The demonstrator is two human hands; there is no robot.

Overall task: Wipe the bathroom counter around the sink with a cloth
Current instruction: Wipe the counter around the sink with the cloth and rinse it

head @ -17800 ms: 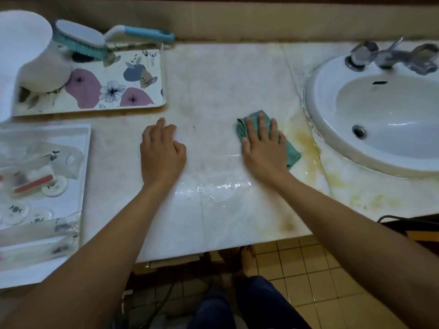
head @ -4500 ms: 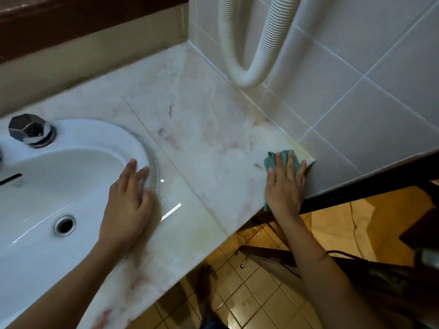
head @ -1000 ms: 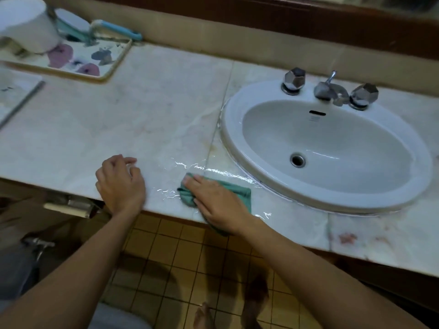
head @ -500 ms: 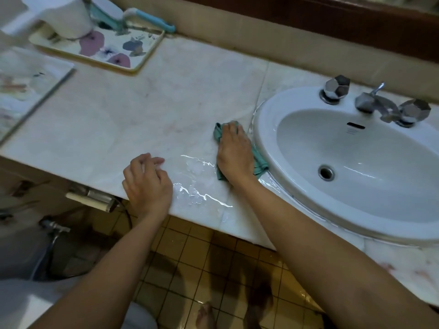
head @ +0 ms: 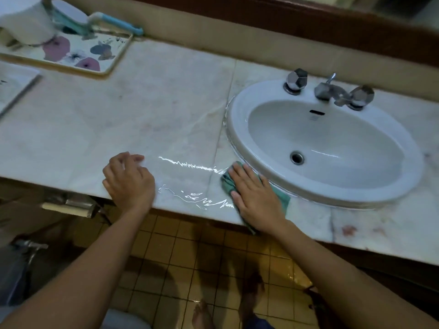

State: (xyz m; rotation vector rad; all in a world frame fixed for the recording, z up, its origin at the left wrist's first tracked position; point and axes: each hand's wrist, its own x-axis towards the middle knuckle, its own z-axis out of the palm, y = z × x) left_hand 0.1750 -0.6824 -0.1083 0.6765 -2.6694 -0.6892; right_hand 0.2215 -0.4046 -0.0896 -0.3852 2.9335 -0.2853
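Observation:
A pale marble counter (head: 147, 119) holds an oval white sink (head: 240, 108) on the right. My right hand (head: 257, 198) presses flat on a green cloth (head: 281, 198) at the counter's front edge, touching the sink's lower left rim. Most of the cloth is hidden under the palm. My left hand (head: 129, 180) rests on the counter near the front edge, fingers loosely curled, holding nothing. Wet streaks (head: 197, 184) glisten on the marble between the two hands.
Two chrome knobs and a tap (head: 329, 90) stand behind the sink. A floral tray (head: 109, 65) at the back left carries a white container (head: 28, 24) and a blue-handled brush (head: 114, 21). A clear tray (head: 14, 89) lies at the far left. Tiled floor below.
My right hand has slid the cloth from beside the sink's left rim down toward the front edge. My left hand has stayed near the front edge.

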